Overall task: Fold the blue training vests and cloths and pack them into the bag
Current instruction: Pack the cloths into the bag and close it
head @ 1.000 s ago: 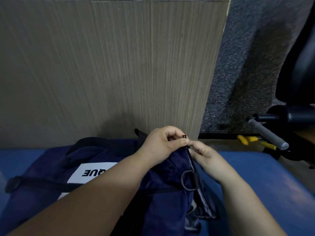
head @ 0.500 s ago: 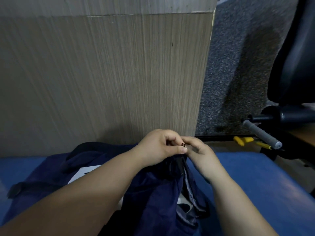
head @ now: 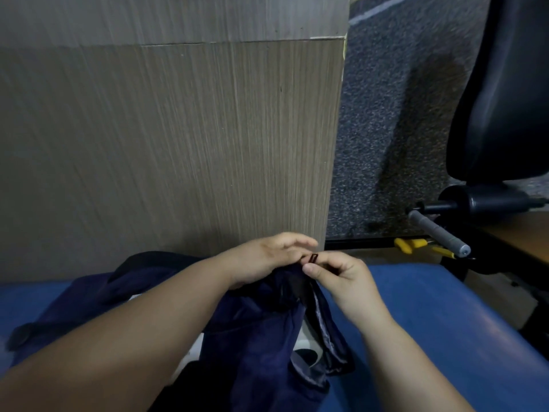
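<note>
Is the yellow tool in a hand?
No, the yellow tool lies beyond the blue mat, apart from the left hand and the right hand pinching a zipper tab.

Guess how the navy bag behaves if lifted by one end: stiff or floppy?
Likely floppy: the bag lies crumpled in soft folds on the blue surface. Probably light: its edge tents up toward the zipper pull pinched by the right hand.

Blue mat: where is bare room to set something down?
Free: the blue mat right of the bag; a strip far left, below the wooden panel. Crowded: the middle, where left hand and right hand hold the bag.
</note>
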The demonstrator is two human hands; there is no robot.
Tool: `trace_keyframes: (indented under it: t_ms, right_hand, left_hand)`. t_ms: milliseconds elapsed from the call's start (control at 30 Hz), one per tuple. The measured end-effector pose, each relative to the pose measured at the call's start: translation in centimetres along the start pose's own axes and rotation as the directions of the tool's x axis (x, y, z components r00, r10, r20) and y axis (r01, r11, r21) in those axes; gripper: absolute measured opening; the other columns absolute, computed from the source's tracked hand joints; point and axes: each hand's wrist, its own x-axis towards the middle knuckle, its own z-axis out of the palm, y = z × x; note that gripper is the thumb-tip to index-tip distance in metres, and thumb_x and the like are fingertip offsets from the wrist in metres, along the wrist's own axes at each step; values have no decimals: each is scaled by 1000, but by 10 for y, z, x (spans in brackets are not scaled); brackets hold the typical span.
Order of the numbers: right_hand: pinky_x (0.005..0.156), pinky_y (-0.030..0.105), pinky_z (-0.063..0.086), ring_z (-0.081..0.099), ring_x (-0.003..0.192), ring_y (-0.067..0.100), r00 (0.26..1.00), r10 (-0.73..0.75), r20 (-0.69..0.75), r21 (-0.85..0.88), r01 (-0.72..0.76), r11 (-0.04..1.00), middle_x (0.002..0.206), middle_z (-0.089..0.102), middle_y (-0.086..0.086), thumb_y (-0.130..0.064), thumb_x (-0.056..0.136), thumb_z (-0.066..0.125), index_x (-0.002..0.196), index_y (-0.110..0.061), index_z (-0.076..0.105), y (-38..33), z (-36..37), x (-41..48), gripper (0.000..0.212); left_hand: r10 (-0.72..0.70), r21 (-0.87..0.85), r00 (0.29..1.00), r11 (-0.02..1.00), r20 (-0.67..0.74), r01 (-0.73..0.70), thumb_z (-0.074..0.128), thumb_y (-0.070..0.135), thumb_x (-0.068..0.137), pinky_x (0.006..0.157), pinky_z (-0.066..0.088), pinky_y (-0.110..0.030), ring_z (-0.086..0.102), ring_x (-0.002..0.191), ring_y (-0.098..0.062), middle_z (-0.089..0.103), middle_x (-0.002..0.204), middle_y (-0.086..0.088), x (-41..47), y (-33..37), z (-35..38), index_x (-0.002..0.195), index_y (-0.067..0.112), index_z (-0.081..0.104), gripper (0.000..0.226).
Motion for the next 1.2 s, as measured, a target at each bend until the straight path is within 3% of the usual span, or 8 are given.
trace_keyframes:
  t_ms: [133, 233, 333, 500, 700, 967, 1067, 1200]
  right_hand:
    - [78, 22, 53, 69, 81, 9, 997, 5, -72, 66, 0, 998, 84, 76, 0, 2, 80, 72, 80, -19, 76, -3, -2, -3, 21]
    - [79, 24, 54, 69, 82, 12, 996, -32, -83, 53, 36, 998, 85, 76, 2, 1, 81, 71, 81, -17, 76, -5, -2, -6, 19]
    - [79, 22, 53, 69, 82, 9, 994, -42, -101, 97, 52, 994, 84, 76, -1, -6, 80, 71, 74, -26, 78, -6, 0, -6, 22]
    - [78, 18, 51, 68, 81, 4, 1000, -22, -12, 138, 24, 990, 82, 76, -4, -19, 73, 70, 72, -33, 78, -13, 1, -7, 16]
    - [75, 24, 50, 63, 76, 9, 983, 49, 176, 25, -54, 998, 78, 74, -3, -23, 69, 77, 69, -37, 77, -2, 0, -9, 14]
    - [70, 21, 49, 59, 68, 10, 995, 21, 102, 78, -29, 997, 72, 65, -4, -39, 71, 81, 68, -29, 75, 6, 2, -6, 11]
    - [75, 21, 49, 59, 75, 9, 997, 34, 75, 86, -41, 995, 76, 65, -3, -39, 74, 78, 73, -25, 75, 10, -2, -5, 14]
    - [68, 17, 41, 50, 65, 2, 994, 77, 82, 73, -83, 994, 66, 59, -11, -10, 94, 59, 77, -19, 65, 11, -6, -6, 20]
  left_hand:
    - [-84, 391, 982, 920, 170, 11, 46, 20, 103, 106, 25, -6, 38, 128, -3, 47, 139, 9, 2, 1, -3, 144, 26, 44, 42]
    - [-40, 599, 990, 799, 133, -48, 51, 31, 100, 116, 17, -26, 30, 129, -7, 47, 139, 17, 11, -11, -3, 133, 30, 55, 33]
    - [105, 604, 994, 790, 37, -106, 57, 34, 96, 114, 23, -34, 35, 119, -4, 56, 119, 23, 15, -23, -5, 110, 35, 64, 15]
    - [195, 608, 981, 778, 5, -158, 52, 48, 91, 104, 19, -12, 41, 110, 1, 59, 109, 25, 18, -27, -24, 108, 38, 65, 24]
    - [60, 699, 988, 713, -139, 55, 52, 30, 99, 112, 24, -35, 38, 116, -9, 57, 111, 25, 15, -39, -56, 112, 36, 66, 20]
    - [35, 295, 997, 954, 70, -55, 64, 28, 93, 98, 38, -11, 57, 109, 4, 67, 110, 15, 13, 21, -14, 118, 22, 66, 26]
    - [-130, 492, 965, 871, 228, 1, 77, 27, 82, 105, 38, -18, 52, 119, 0, 60, 125, 14, 12, 14, -10, 132, 29, 49, 58]
    - [-94, 782, 978, 617, 186, -90, 68, 34, 88, 107, 35, -31, 49, 121, -11, 60, 128, 7, 15, -6, -11, 129, 27, 59, 42]
